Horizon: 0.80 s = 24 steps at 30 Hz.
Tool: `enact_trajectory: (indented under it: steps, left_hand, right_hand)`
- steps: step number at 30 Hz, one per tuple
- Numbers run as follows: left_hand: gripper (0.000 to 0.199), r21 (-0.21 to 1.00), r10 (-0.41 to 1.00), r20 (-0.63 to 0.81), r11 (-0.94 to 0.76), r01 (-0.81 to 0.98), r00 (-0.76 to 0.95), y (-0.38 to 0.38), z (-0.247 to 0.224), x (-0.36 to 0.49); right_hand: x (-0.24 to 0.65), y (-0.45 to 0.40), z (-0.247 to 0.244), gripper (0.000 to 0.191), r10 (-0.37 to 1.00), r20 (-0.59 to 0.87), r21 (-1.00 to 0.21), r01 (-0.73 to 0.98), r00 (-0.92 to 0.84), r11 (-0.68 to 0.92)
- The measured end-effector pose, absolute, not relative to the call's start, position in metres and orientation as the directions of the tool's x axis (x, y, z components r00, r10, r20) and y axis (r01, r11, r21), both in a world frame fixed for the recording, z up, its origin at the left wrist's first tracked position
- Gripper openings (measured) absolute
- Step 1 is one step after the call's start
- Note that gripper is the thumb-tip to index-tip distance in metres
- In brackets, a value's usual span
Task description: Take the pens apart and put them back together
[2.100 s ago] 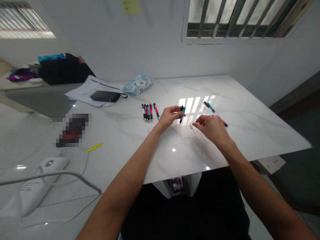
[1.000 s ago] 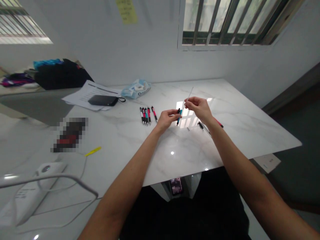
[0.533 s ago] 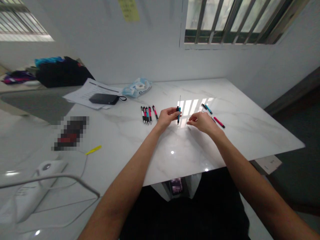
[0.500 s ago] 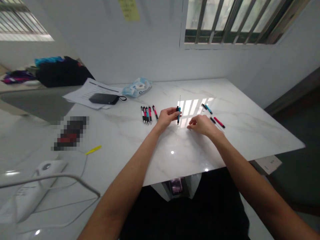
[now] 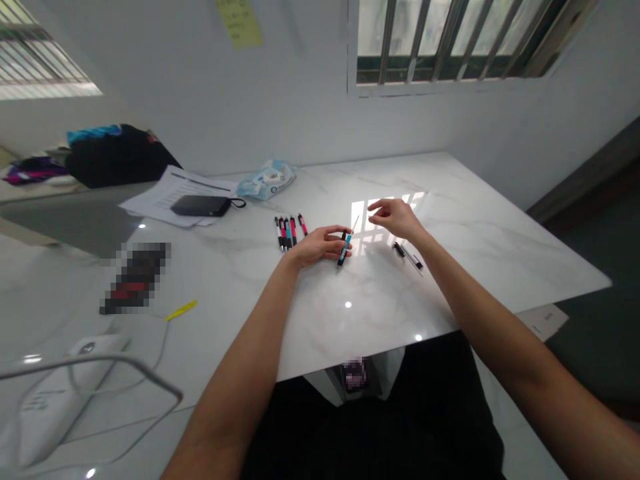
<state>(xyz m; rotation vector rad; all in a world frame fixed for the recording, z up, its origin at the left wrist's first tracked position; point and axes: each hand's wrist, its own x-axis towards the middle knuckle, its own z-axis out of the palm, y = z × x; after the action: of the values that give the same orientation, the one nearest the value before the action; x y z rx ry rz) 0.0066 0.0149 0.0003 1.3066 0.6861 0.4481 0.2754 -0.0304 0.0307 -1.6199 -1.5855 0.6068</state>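
Note:
My left hand [image 5: 317, 247] is closed around the teal-and-black pen barrel [image 5: 345, 251], which tilts up and to the right. A thin refill [image 5: 355, 224] sticks out of its upper end. Up and to the right, my right hand [image 5: 395, 218] hovers over the table, its thumb and forefinger drawn together in a pinch. Whatever lies between those fingertips is too small to make out. Below the right hand are a black pen part [image 5: 399, 249] and a thin refill with a dark piece [image 5: 414, 259]. Left of my left hand, several pens [image 5: 285, 233] lie side by side.
At the back of the marble-patterned table [image 5: 320, 327] lie a blue-and-white packet [image 5: 267, 180], papers [image 5: 145, 200] and a black pouch [image 5: 200, 205]. A yellow strip [image 5: 181, 311], a white power strip [image 5: 60, 400] and cables occupy the left.
My left hand has shifted left with the pen barrel, which now leans more. My right hand has risen away from the tabletop toward the back. The teal and red parts at right no longer show.

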Motion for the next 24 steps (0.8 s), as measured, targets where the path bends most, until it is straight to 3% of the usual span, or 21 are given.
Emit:
enact_trajectory:
  steps: [4,10,24]
  left_hand:
    - [0.051,0.968,0.627,-0.21,0.239,0.071,0.751,0.016,-0.001,0.005]
    - [0.054,0.968,0.598,-0.229,0.222,0.116,0.768,0.016,0.002,0.005]
    - [0.051,0.969,0.597,-0.236,0.199,0.144,0.767,0.016,0.003,0.005]
  right_hand:
    - [0.261,-0.013,0.013,0.027,0.964,0.124,-0.969,0.239,0.237,0.066]
    - [0.253,-0.019,-0.002,0.034,0.974,0.063,-0.985,-0.141,0.219,0.096]
    - [0.253,-0.02,-0.007,0.043,0.98,0.051,-0.992,-0.107,0.194,0.073]
